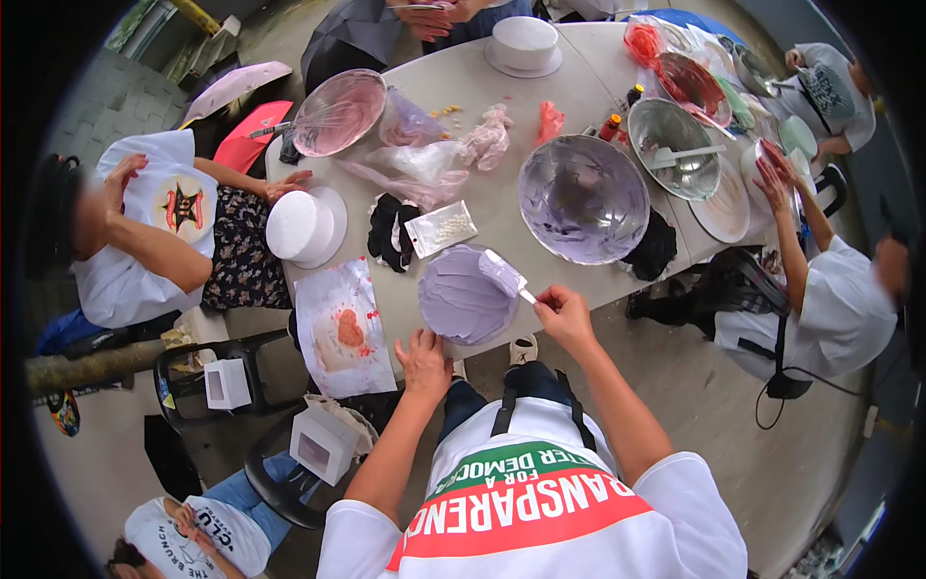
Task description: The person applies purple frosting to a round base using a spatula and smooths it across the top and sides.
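In front of me, at the table's near edge, is a round cake (461,307) covered in lavender frosting with ridged swirls on top. My right hand (567,317) is closed around the handle of a white spatula (502,274). Its frosting-smeared blade rests on the cake's upper right side. My left hand (422,365) is by the cake's lower left edge, fingers apart, fingertips at or against its base; exact contact is hard to see. Behind the cake lie a white packet of small pale pieces (442,229) and a crumpled black cloth (392,232).
A steel bowl streaked with lavender frosting (585,198) stands behind right. Left are a stained paper sheet (344,328) and a white cake (306,227) beside a seated person. Farther back are a pink-frosting bowl (339,113), plastic bags (424,159) and another steel bowl (673,145). Other people surround the table.
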{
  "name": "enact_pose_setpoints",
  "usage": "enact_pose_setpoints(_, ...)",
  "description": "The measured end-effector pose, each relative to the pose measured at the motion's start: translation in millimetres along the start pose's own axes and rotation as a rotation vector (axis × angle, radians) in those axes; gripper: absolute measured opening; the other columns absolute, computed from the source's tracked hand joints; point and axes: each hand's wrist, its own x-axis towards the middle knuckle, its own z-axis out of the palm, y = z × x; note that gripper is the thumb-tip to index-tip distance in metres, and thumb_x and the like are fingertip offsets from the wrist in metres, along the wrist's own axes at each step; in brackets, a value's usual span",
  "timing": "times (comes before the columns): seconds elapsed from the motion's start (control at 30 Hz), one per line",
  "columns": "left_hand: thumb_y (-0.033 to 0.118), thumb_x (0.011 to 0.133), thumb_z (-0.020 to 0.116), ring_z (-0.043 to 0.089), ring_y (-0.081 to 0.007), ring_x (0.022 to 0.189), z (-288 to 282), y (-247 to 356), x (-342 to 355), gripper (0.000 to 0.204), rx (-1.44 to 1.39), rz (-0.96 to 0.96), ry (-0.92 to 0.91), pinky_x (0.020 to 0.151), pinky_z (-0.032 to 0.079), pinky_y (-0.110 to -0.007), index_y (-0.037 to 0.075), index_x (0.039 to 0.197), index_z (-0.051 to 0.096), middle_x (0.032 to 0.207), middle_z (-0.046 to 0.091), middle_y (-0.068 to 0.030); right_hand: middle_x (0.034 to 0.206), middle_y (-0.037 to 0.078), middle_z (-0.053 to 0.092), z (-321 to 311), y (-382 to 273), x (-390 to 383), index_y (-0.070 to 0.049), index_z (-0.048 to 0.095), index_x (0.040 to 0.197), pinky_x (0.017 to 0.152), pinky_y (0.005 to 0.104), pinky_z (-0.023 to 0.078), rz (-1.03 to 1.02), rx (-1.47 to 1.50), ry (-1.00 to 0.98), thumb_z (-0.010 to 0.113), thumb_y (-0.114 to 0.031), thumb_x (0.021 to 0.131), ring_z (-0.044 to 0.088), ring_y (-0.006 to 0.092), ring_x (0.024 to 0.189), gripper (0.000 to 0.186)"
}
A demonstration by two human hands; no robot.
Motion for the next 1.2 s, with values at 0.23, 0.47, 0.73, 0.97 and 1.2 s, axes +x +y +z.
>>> enact_pose_setpoints(0.23,0.019,0.071,0.078,0.045,-0.0327,0.129,-6.6,-2.4,4.1,0.054,0.040,0.073,-0.046,0.105,0.026,-0.066,0.001,0.119,0.062,0.129,0.054,-0.0140,0.071,0.001,0.060,-11.6,46.2,-49.6,-0.002,0.062,0.090,0.048,0.0225,0.037,0.237,0.284,0.092,0.065,-0.005,0.089,0.050,0.0052,0.057,0.004)
enact_pose_setpoints(0.47,0.019,0.071,0.079,0.044,-0.0318,0.129,-8.9,-4.5,7.1,0.051,0.075,0.135,-0.079,0.103,0.027,-0.067,0.001,0.116,0.064,0.128,0.054,-0.0126,0.069,0.001,0.053,5.2,27.0,-66.4,-0.007,0.055,0.089,0.037,0.0224,0.026,0.520,1.206,-0.083,0.064,-0.013,0.092,0.043,0.0070,0.049,0.012)
enact_pose_setpoints(0.73,0.027,0.079,0.076,0.054,-0.0327,0.114,11.7,-24.8,11.5,0.028,0.113,0.226,0.096,0.100,0.032,-0.060,0.009,0.100,0.073,0.107,0.065,-0.0091,0.064,0.002,0.055,51.2,44.7,-46.1,-0.006,0.058,0.084,0.037,0.0245,0.029,0.469,0.957,0.016,0.064,-0.011,0.091,0.045,0.0080,0.047,0.010)
enact_pose_setpoints(0.97,0.027,0.078,0.077,0.057,-0.0312,0.109,27.3,-24.3,12.9,0.021,0.089,0.239,0.223,0.097,0.032,-0.057,0.011,0.090,0.074,0.101,0.066,-0.0064,0.063,0.003,0.058,80.4,54.6,-94.2,-0.004,0.063,0.082,0.039,0.0271,0.034,0.464,0.817,0.102,0.064,-0.010,0.089,0.047,0.0097,0.045,0.009)
enact_pose_setpoints(1.2,0.024,0.078,0.075,0.058,-0.0298,0.108,28.4,-33.5,10.9,0.020,0.093,0.223,0.235,0.096,0.034,-0.053,0.014,0.096,0.074,0.102,0.068,-0.0055,0.067,0.001,0.060,33.3,34.8,-113.3,-0.001,0.064,0.080,0.051,0.0254,0.039,0.377,0.738,0.305,0.064,-0.008,0.087,0.052,0.0076,0.059,0.010)
